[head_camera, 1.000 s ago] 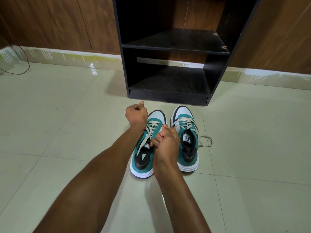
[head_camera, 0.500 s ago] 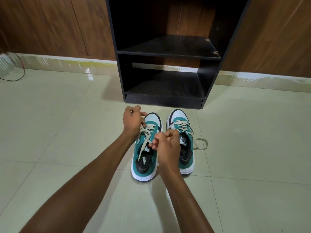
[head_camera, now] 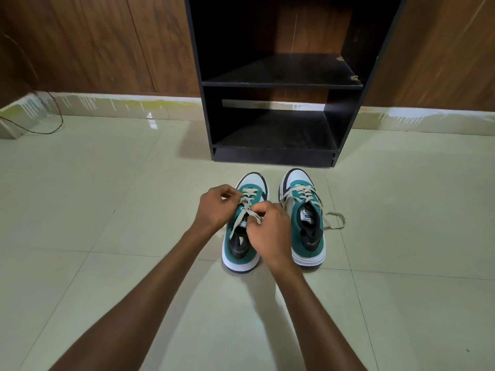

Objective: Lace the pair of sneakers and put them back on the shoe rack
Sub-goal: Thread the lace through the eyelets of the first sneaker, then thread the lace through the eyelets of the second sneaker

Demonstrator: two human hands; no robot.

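Head view: both hands' grip (left hand, right hand) apparently pinches the left sneaker's lace.

Two sneakers in teal green with white toe caps, white soles and black linings — the left sneaker, under the fingers, and the right sneaker beside it. Beige laces cross both. Beyond them stands a matte black shoe rack on pale cream glossy floor tiles — behind it, brown wood-grain wall panels.
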